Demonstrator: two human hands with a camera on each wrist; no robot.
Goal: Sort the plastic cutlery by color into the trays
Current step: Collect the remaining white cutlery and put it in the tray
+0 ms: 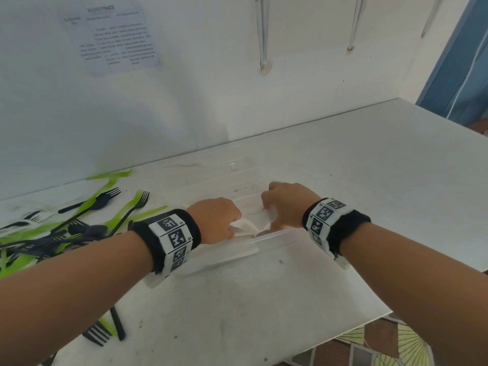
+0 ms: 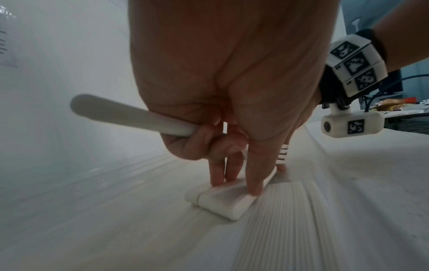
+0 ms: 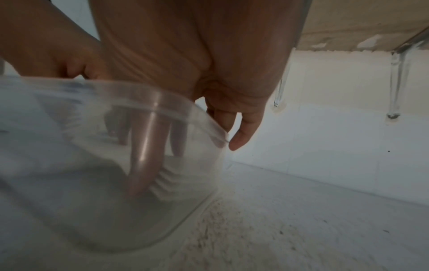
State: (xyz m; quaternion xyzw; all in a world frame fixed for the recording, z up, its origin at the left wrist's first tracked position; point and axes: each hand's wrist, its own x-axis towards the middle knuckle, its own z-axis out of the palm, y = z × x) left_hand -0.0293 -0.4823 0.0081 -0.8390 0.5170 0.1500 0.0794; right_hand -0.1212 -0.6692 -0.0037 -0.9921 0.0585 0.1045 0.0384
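A clear plastic tray [image 1: 266,240] stands mid-counter with both hands inside it. My left hand [image 1: 221,220] grips the handle of a white utensil [image 2: 104,111] in its curled outer fingers. Its other fingers press straight down on white cutlery handles [image 2: 220,201] lying on the ribbed tray floor. White fork tines [image 2: 283,154] show behind those fingers. My right hand [image 1: 280,207] reaches over the tray rim [image 3: 162,104], its straight fingers touching the tines of white forks [image 3: 163,181]. A mixed heap of green and black cutlery [image 1: 66,228] lies to the left.
A wall runs close behind the tray, with a printed sheet [image 1: 116,35] taped to it. Black forks [image 1: 103,331] lie near the counter's front left edge. The counter [image 1: 369,167] extends to the right; its front edge [image 1: 343,336] drops to a patterned floor.
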